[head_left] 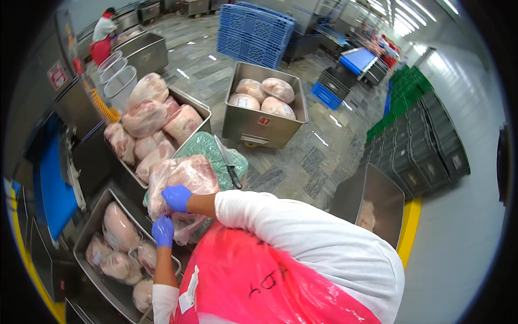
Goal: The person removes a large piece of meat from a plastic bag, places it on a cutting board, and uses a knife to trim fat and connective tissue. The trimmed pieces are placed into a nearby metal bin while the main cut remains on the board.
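Centre-left of frame: bagged meat cut (pixel 183 178), wrapped in clear plastic, lying on a green cutting board (pixel 208 148). Left hand (pixel 163 231), blue-gloved, pinches the bag's lower edge; right hand (pixel 177 197), blue-gloved, grasps the plastic just above. Knife (pixel 229 162) rests on the board, right of the cut.

Steel cart (pixel 263 128) of wrapped meat; blue pallets (pixel 253 32) beyond

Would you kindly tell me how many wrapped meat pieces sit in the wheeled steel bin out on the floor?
4 in the wheeled steel bin: back left, back right, front left, front right. More may lie hidden underneath.
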The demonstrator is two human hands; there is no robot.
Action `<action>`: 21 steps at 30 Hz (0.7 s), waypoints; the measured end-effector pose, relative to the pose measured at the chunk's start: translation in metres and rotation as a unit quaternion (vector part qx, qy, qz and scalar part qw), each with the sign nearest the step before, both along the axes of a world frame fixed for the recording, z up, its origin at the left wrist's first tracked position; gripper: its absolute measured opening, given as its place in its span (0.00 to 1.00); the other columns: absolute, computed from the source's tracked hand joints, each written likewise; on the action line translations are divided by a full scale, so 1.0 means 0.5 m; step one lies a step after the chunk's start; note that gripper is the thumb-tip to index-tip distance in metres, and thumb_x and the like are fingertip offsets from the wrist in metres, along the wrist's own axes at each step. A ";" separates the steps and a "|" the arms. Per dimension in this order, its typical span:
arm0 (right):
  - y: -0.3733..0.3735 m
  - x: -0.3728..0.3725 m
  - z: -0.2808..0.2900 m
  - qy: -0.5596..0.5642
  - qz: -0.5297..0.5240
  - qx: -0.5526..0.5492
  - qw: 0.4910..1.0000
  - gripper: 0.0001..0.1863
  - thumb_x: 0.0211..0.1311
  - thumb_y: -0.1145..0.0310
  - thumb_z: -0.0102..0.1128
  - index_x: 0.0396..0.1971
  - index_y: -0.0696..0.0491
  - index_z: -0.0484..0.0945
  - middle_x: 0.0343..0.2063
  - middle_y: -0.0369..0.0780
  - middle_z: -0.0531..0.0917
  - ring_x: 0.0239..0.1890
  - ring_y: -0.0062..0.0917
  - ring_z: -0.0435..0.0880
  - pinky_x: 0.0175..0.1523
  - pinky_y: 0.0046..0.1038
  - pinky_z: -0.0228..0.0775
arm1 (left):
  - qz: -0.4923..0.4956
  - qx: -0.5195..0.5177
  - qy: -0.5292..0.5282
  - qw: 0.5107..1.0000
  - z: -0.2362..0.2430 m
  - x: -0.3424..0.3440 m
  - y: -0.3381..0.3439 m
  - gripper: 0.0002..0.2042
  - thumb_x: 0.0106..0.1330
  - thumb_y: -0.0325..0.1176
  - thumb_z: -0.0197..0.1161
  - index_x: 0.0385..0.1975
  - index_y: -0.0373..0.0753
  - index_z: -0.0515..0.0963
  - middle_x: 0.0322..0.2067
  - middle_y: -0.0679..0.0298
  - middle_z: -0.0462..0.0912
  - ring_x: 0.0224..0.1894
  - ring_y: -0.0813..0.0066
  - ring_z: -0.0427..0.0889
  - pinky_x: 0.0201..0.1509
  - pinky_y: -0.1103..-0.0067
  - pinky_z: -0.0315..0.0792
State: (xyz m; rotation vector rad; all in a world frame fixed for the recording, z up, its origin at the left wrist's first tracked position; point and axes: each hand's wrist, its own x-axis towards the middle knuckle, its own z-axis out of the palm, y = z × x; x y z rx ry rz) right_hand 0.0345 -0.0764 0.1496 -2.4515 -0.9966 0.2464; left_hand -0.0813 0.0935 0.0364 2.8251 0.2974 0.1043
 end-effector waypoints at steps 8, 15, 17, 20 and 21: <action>-0.097 0.065 -0.089 0.049 -0.079 -0.011 0.996 0.19 0.58 0.57 0.70 0.40 0.58 0.87 0.40 0.56 0.88 0.44 0.53 0.89 0.49 0.48 0.81 | 0.030 0.046 -0.048 0.997 0.088 0.000 -0.092 0.18 0.70 0.51 0.66 0.35 0.38 0.82 0.33 0.47 0.88 0.35 0.47 0.89 0.39 0.57 0.81; -0.108 0.082 -0.067 0.014 -0.053 0.076 0.996 0.21 0.61 0.53 0.68 0.40 0.57 0.88 0.39 0.55 0.88 0.43 0.53 0.89 0.52 0.47 0.80 | 0.022 0.009 -0.049 0.999 0.044 0.018 -0.065 0.14 0.71 0.45 0.63 0.35 0.39 0.80 0.31 0.43 0.86 0.34 0.40 0.87 0.38 0.51 0.78; -0.072 0.046 -0.036 -0.012 -0.026 0.088 0.996 0.22 0.60 0.51 0.69 0.39 0.57 0.88 0.37 0.55 0.89 0.43 0.53 0.89 0.51 0.47 0.81 | 0.011 -0.013 -0.057 0.998 0.041 0.011 -0.048 0.13 0.72 0.44 0.62 0.35 0.39 0.81 0.30 0.43 0.86 0.34 0.38 0.86 0.38 0.49 0.78; -0.035 0.004 -0.005 0.006 -0.011 0.018 1.000 0.21 0.58 0.51 0.71 0.39 0.56 0.89 0.37 0.53 0.90 0.42 0.51 0.90 0.50 0.45 0.83 | 0.003 -0.032 -0.069 0.997 0.033 -0.001 -0.028 0.12 0.72 0.42 0.60 0.35 0.39 0.83 0.29 0.43 0.86 0.33 0.37 0.86 0.37 0.49 0.77; -0.035 0.003 -0.002 0.022 -0.007 -0.016 1.000 0.20 0.57 0.53 0.71 0.38 0.55 0.90 0.38 0.52 0.90 0.41 0.49 0.91 0.49 0.44 0.83 | 0.009 -0.023 -0.064 0.998 0.029 -0.002 -0.031 0.12 0.72 0.42 0.60 0.36 0.39 0.84 0.29 0.43 0.86 0.33 0.37 0.86 0.37 0.49 0.78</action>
